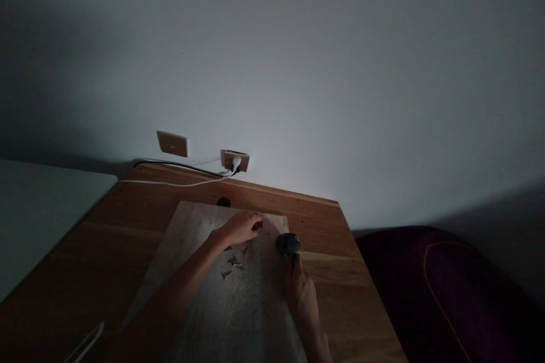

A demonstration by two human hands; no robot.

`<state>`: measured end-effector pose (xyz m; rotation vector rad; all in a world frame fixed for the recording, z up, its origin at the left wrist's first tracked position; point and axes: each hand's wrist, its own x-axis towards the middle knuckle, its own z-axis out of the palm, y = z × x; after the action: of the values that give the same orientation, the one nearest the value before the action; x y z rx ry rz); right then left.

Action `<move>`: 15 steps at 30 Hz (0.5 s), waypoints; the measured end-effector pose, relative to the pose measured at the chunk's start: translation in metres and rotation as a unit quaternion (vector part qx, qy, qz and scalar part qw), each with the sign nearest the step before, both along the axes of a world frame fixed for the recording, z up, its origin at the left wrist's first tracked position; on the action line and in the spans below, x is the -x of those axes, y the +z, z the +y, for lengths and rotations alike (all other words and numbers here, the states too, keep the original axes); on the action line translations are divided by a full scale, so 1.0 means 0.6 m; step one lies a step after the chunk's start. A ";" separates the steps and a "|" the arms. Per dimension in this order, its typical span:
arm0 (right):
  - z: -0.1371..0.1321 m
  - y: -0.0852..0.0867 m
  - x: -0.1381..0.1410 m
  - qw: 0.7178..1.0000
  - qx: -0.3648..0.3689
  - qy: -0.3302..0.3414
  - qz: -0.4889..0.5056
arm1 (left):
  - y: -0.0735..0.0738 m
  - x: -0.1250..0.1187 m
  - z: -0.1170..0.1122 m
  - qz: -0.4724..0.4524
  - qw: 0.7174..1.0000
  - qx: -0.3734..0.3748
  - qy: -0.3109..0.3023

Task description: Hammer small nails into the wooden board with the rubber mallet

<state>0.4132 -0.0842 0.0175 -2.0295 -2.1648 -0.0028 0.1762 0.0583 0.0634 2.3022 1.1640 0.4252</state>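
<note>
A pale wooden board (pixel 213 306) lies flat on a brown wooden table, with several silver screws (pixel 235 262) scattered over its middle. My left hand (pixel 242 226) rests low over the board's far part, fingers curled into a pinch. Something small may be between its fingertips, but the dim light hides what it is. Wrapped round the handle of a dark tool with a thick, rounded head (pixel 288 243) is my right hand (pixel 300 286). That head is above the board's far right edge, to the right of my left hand.
Behind the tabletop (pixel 336 295) rises a pale wall. White and black cables run to plugs in a wall socket (pixel 237 161), left of which is a blank plate (pixel 172 144). A dark hole (pixel 223 202) shows beyond the board. On the right sits a dark purple padded thing (pixel 409 278).
</note>
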 end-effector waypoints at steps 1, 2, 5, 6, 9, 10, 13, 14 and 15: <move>-0.001 -0.001 0.000 1.000 -0.003 0.010 -0.010 | 0.000 0.001 0.000 -0.002 1.000 0.003 0.001; -0.001 -0.003 0.000 1.000 -0.008 0.018 -0.012 | 0.000 0.001 0.000 -0.002 1.000 0.006 0.002; -0.002 -0.008 -0.002 1.000 -0.006 0.015 -0.013 | 0.002 -0.001 0.000 0.008 1.000 0.007 0.011; -0.002 -0.009 -0.003 1.000 -0.002 0.013 -0.014 | 0.002 -0.001 -0.001 0.015 1.000 0.005 0.013; -0.001 -0.011 -0.006 1.000 0.013 0.014 -0.023 | 0.004 -0.001 -0.001 0.027 1.000 0.003 0.015; -0.001 -0.012 -0.007 0.999 0.013 0.015 -0.027 | 0.005 0.000 -0.001 0.027 0.999 0.004 0.017; 0.000 -0.011 -0.010 0.999 0.009 0.027 -0.036 | 0.006 0.003 -0.001 0.019 1.000 0.004 0.021; 0.001 -0.010 -0.010 0.999 0.011 0.028 -0.037 | 0.006 0.003 -0.001 0.017 1.000 0.002 0.021; 0.001 -0.009 -0.010 0.999 0.016 0.025 -0.036 | 0.005 0.003 -0.001 0.017 1.000 0.002 0.020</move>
<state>0.4193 -0.0836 0.0121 -2.0224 -2.2716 -0.0368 0.1746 0.0580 0.0663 2.2948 1.2276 0.4007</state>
